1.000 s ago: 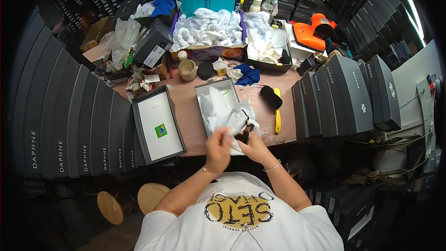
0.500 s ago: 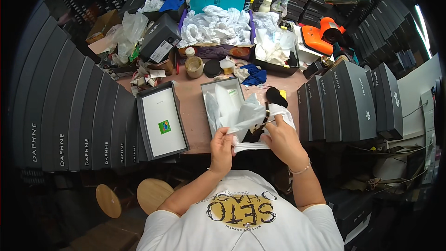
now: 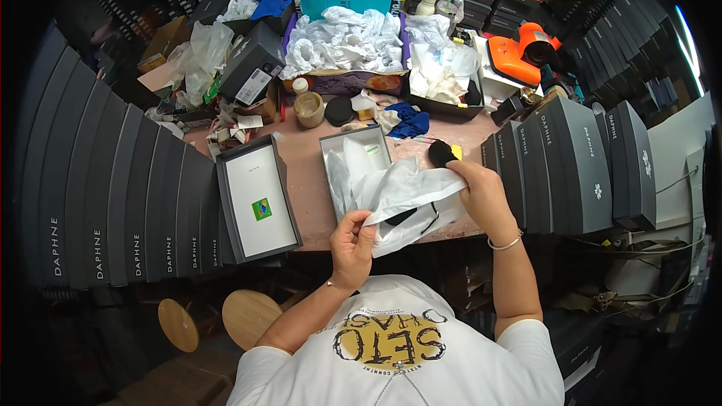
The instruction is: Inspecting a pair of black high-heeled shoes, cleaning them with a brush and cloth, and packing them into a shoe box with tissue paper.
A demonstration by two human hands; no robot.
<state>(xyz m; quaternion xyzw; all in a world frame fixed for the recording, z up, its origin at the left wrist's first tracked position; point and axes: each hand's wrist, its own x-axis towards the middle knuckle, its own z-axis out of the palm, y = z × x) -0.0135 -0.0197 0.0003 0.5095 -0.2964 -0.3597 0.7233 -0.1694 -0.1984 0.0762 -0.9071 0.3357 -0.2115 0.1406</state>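
Note:
A sheet of thin white tissue paper (image 3: 406, 184) is stretched between my two hands. My left hand (image 3: 352, 249) pinches its near-left edge. My right hand (image 3: 485, 192) grips its right end. Beneath the paper shows part of a black item (image 3: 401, 217) with a thin dark strap; it looks like a shoe, mostly covered. Just left of the paper stands an open grey shoebox (image 3: 323, 162) with more white paper inside. Its lid (image 3: 259, 169), white within and bearing a green sticker, lies farther left. A black rounded thing (image 3: 441, 153) is just beyond my right hand.
Stacks of dark shoeboxes flank the table, left (image 3: 113, 180) and right (image 3: 564, 162). Behind stand a carton of crumpled white paper (image 3: 346, 41), a jar (image 3: 309, 109), a blue cloth (image 3: 410, 120) and an orange device (image 3: 515, 60). Stools (image 3: 252, 318) stand below left.
My right hand has moved up and right, drawing the white paper over the black item, whose strap it was near before. My left hand stays at the paper's edge, shifted slightly left.

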